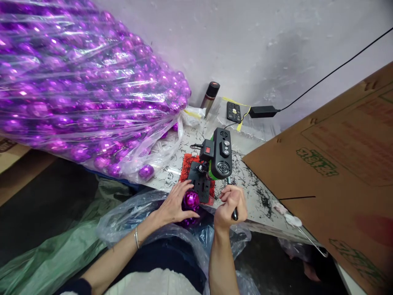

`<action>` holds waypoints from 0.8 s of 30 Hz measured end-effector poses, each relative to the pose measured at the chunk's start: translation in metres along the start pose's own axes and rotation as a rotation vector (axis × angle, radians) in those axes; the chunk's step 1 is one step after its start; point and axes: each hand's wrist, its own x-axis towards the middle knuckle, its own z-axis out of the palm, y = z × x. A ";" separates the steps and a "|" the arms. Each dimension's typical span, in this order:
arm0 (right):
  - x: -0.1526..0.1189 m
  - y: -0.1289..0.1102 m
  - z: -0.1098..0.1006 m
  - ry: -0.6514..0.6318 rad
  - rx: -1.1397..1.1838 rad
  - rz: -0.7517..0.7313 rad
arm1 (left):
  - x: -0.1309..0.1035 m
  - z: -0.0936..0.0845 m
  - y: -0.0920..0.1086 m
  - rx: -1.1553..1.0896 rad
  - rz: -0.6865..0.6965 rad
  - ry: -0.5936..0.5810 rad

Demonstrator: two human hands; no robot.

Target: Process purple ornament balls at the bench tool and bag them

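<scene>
My left hand [178, 203] is open, its fingers spread around a shiny purple ball [191, 199] at the front edge of a black metal plate [201, 186]. My right hand [231, 205] is wrapped round the black grip of a lever [235, 214]. That lever runs up to a small black and green machine [221, 153] with round vents and a red switch, standing over the plate. Under the plate lies a red mat [186, 166]. Below the ball, more purple shows inside an open clear plastic bag [123, 221] at the table edge.
A large clear bag of purple balls [92, 86] fills the left side. One loose ball [146, 172] sits near its mouth. Black scraps litter the white table [172, 164]. Behind stand a dark spray can [210, 97] and a power adapter [263, 111]. A cardboard box [331, 164] stands right.
</scene>
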 end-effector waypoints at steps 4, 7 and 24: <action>-0.012 0.007 0.001 0.009 0.027 -0.033 | 0.073 -0.053 -0.017 0.084 -0.152 0.172; -0.015 0.009 0.000 -0.019 0.027 -0.042 | 0.146 -0.096 -0.037 0.233 -0.374 0.252; -0.011 0.006 0.001 -0.022 0.013 -0.076 | 0.169 -0.145 -0.020 -0.601 -0.626 0.291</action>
